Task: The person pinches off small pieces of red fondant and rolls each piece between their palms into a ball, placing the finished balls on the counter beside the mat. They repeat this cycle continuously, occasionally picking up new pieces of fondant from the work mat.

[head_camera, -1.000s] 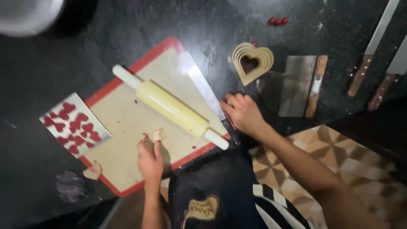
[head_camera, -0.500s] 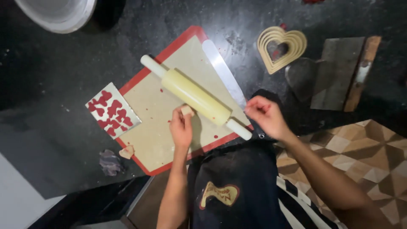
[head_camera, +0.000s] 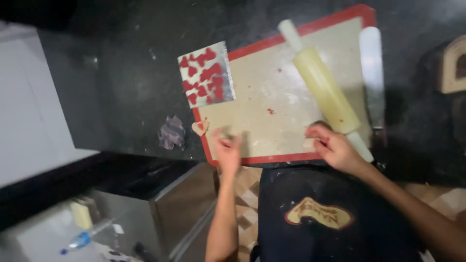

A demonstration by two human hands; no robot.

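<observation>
A beige baking mat (head_camera: 272, 92) with a red border lies on the dark counter. A cream rolling pin (head_camera: 324, 90) rests diagonally across it. My left hand (head_camera: 227, 150) is blurred at the mat's near edge, with a pale dough bit (head_camera: 224, 132) at its fingertips; its grip is unclear. My right hand (head_camera: 335, 148) sits by the pin's near handle, its fingers pinched on a small pale dough piece (head_camera: 308, 143). A heart-shaped dough cut-out (head_camera: 199, 127) lies just off the mat's left border. A small sheet (head_camera: 224, 60) carrying several red hearts overlaps the mat's far left corner.
A long white blade (head_camera: 373, 63) lies along the mat's right side. Part of a heart cutter (head_camera: 454, 68) shows at the right edge. A crumpled purple-grey lump (head_camera: 171, 132) sits left of the mat. The counter edge runs just below my hands. Below left stands a steel cabinet (head_camera: 184, 208).
My left hand has drawn back from the mat's middle to its near edge. My right hand moved from beside the mat onto it near the pin's handle. The view swung left.
</observation>
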